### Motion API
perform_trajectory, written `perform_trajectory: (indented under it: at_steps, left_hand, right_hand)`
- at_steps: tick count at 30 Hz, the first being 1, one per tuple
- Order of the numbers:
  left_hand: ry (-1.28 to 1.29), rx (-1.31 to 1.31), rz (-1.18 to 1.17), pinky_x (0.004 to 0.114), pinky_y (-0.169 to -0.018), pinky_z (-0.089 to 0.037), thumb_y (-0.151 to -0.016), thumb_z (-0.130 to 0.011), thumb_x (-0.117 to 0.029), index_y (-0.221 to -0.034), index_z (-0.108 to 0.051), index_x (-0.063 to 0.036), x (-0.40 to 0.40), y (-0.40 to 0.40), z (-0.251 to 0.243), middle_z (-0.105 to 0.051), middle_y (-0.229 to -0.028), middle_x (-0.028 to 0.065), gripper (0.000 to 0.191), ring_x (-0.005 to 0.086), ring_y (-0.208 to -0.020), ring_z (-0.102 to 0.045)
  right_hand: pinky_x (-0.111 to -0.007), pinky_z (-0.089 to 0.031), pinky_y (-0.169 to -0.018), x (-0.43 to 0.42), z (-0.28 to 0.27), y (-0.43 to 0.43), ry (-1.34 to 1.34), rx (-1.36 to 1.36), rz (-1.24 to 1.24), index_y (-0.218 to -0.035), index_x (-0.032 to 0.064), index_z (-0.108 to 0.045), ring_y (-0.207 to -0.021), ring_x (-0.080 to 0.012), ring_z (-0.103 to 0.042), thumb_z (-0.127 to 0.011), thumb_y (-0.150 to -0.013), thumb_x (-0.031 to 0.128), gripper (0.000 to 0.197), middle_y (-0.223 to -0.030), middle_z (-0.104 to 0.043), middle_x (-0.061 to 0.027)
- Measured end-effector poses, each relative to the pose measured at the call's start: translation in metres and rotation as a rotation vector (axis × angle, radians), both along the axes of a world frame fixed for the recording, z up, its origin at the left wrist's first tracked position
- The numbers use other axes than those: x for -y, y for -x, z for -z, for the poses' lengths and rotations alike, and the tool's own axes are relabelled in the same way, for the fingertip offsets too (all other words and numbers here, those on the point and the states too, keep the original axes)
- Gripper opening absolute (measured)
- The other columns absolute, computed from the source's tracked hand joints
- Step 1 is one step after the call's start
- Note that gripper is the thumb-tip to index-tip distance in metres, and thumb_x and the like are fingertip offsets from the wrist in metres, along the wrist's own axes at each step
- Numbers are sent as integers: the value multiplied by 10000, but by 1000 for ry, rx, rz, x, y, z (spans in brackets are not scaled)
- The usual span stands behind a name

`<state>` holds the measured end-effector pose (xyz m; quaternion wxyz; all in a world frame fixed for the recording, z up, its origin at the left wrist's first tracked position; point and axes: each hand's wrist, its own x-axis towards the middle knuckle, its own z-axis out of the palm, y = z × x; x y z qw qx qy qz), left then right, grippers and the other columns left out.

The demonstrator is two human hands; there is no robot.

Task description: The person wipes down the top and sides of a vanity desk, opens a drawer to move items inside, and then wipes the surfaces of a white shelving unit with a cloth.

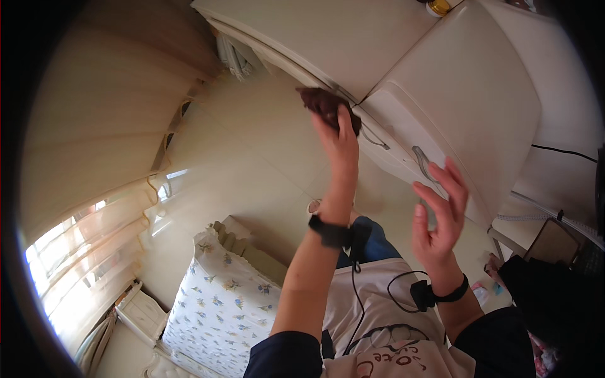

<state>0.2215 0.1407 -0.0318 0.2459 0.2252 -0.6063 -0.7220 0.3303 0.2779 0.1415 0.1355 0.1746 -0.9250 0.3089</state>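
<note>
My left hand point(338, 130) is closed around a crumpled dark brown cloth point(326, 104). It reaches to the front edge of a white cabinet point(326, 42), close to where this meets a second white cabinet point(453, 90) with a curved top. Whether the cloth touches the surface is hard to tell. My right hand point(442, 212) holds nothing, its fingers apart and slightly bent, near a curved metal handle point(423, 163) on the second cabinet's front. Another metal handle point(375, 137) shows just below the cloth. Black bands with cables circle both wrists.
A bed with a floral sheet point(222, 293) stands at lower left, beside a white nightstand point(142, 312). Curtains point(104, 118) hang along the left. A yellow-lidded jar point(438, 8) sits at the top edge. At right are a black cable point(562, 150) and a dark-seated chair point(550, 243).
</note>
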Motion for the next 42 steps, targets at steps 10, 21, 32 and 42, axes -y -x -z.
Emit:
perform_trajectory:
  at_steps: [10,21,32,42]
  left_hand:
    - [219,77,-18,349,-822,-480,-1036,-538,-175,-1276,-507,26,-15,35,33,-581,-1078,102,315,204,-906,-549]
    - [110,-23,279,292,-972,-411,-980,-534,-6,-1481,-324,5,-96,-70,-41,-443,-1389,140,543,207,-1150,-495]
    - [591,-90,328,558,-1055,-346,-786,-710,-44,-1357,-479,28,-97,-81,-73,-320,-1483,312,620,510,-1267,-369]
    - [506,-60,369,432,-1054,-409,-830,-658,19,-1574,-340,-61,-120,-97,-73,-324,-1477,285,813,457,-1283,-421]
  right_hand:
    - [-546,-387,-1103,-85,-5,12,-147,-93,243,-1129,6,-666,-1357,-453,-449,-561,-992,120,207,-1350,-562,-192]
    - [-506,-326,-1164,-112,20,-13,-306,14,408,-1342,-2,-581,-1473,-422,-319,-460,-1024,155,375,-1514,-448,-177]
    - [-476,-328,-1147,-139,39,9,-318,-128,490,-1348,40,-592,-1420,-385,-402,-419,-1074,303,418,-1428,-534,-161]
    - [-444,-417,-1070,-150,47,4,-306,-222,560,-1236,42,-652,-1312,-356,-515,-465,-1064,278,347,-1296,-620,-124]
